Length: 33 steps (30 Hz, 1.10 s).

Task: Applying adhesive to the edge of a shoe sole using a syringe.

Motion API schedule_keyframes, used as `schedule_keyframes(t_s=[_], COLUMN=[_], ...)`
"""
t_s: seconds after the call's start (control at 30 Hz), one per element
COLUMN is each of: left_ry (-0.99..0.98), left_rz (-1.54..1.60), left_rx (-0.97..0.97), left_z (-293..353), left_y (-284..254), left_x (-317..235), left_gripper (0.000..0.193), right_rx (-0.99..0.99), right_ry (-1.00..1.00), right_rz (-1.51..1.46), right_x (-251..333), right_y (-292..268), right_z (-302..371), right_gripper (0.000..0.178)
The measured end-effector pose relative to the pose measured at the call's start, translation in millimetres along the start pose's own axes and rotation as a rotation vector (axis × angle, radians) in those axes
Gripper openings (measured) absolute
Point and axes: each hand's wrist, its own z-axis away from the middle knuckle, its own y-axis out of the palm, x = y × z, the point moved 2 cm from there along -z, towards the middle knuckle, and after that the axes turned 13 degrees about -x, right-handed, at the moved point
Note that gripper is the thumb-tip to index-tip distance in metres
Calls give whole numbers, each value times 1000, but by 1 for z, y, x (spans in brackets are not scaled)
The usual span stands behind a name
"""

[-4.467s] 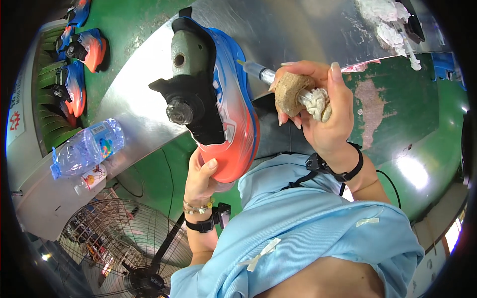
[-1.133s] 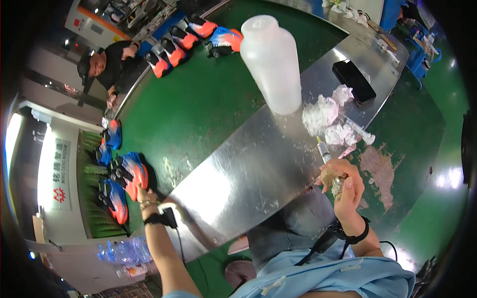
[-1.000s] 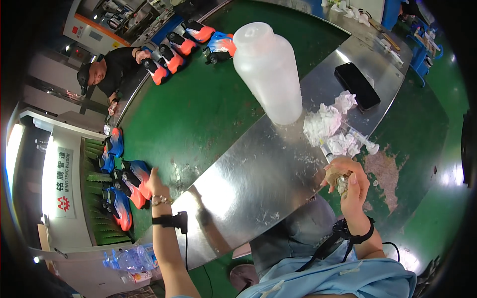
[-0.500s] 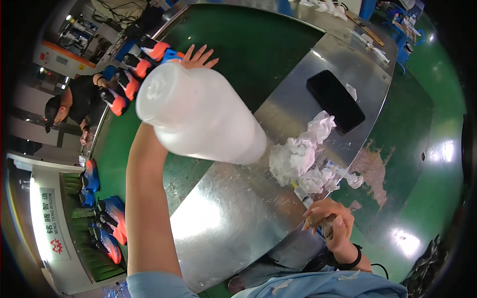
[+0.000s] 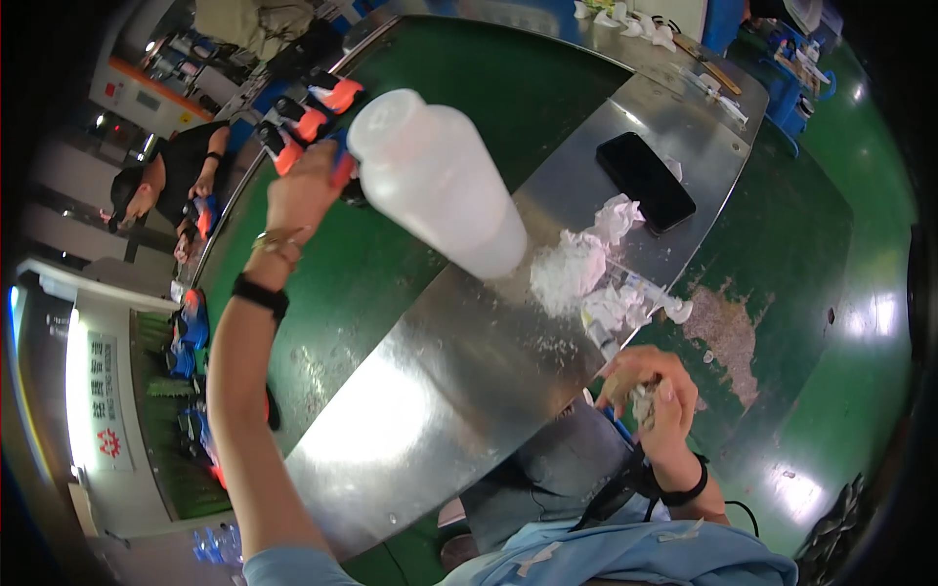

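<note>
Head cam | L hand [image 5: 303, 190] grips orange-blue shoe [image 5: 337, 168], partly hidden | R hand [image 5: 653, 396] fingers closed on crumpled rag [image 5: 645, 400], prob.

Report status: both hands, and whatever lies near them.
Left hand stretched to the orange-and-blue shoes on the green belt. Right hand clutches a small wad. Translucent bottle stands beside the left arm.

Left hand [image 5: 301, 190] was open-fingered over shoes half a second ago, now closed around one shoe [image 5: 337, 166] behind bottle [image 5: 435, 181]; arm reaches less far, wrist bent back. A second ago it was down at shoes by table's left edge. Right hand [image 5: 653, 396], earlier raised with brush and rag, now low at table edge, curled on rag [image 5: 643, 402]
</note>
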Motion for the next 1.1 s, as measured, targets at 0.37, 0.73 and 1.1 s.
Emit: schedule_keyframes(t_s=[0.37, 0.73, 1.1], left_ry=[-891, -317, -222], left_rz=[932, 1142, 1076], left_rx=[-25, -364, -349], left_z=[151, 201, 195], left_y=[-266, -253, -240], left_x=[-24, -64, -62], left_gripper=[41, 52, 72], right_rx=[-84, 605, 713], right_ry=[160, 203, 297], right_rz=[140, -586, -553], right_x=[-27, 109, 107], right_y=[25, 123, 140], right_z=[-17, 23, 18], right_gripper=[40, 26, 21])
